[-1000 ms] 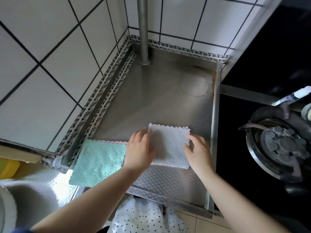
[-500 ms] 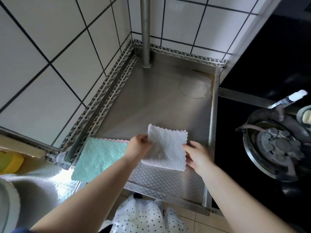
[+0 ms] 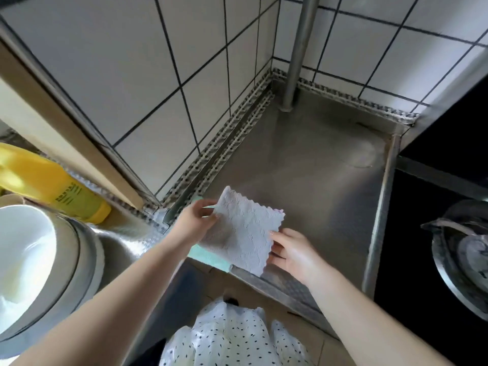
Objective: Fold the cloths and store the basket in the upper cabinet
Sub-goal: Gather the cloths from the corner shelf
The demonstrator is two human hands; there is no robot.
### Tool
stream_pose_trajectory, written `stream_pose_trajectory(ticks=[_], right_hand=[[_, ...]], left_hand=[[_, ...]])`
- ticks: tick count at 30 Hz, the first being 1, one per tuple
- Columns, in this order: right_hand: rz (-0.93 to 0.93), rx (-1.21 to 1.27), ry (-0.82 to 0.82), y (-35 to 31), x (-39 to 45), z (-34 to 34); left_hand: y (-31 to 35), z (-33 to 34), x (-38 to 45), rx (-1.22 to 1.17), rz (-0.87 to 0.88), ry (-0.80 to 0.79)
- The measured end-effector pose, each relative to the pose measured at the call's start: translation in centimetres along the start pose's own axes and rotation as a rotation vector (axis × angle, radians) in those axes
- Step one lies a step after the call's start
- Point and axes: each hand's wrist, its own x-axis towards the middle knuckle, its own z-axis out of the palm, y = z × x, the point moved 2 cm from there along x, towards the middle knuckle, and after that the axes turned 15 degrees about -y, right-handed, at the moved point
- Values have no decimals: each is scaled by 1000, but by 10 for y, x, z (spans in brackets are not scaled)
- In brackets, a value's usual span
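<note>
A folded white cloth (image 3: 244, 229) with a scalloped edge is lifted off the steel counter (image 3: 317, 165) and held over its front left part. My left hand (image 3: 192, 223) pinches the cloth's left edge. My right hand (image 3: 291, 250) holds its right edge with the fingers under it. A folded mint-green cloth (image 3: 210, 257) lies on the counter beneath the white one; only a strip of it shows. No basket is in view.
A steel pipe (image 3: 298, 48) rises at the back corner against the tiled wall. A gas burner (image 3: 467, 254) sits on the black hob to the right. To the left are a yellow bottle (image 3: 50, 183) and a white bowl (image 3: 23, 254).
Both hands lifted the white cloth off the counter and carried it left, over the mint-green cloth. The camera swung left, bringing the yellow bottle and the bowl into view.
</note>
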Motion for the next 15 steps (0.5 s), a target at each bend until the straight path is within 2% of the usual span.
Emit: stream_pose_trajectory(ticks=[5,8,15], right_hand=[[34,-134,-39,6,14,44],[24,-259,7,9,24,55],[12,-343,68,9,37,59]], left_hand=[[-17,-41,-9,48,-21,81],[-24,-49,-9,1,-50,52],[-34,-52,0,14,-54,30]])
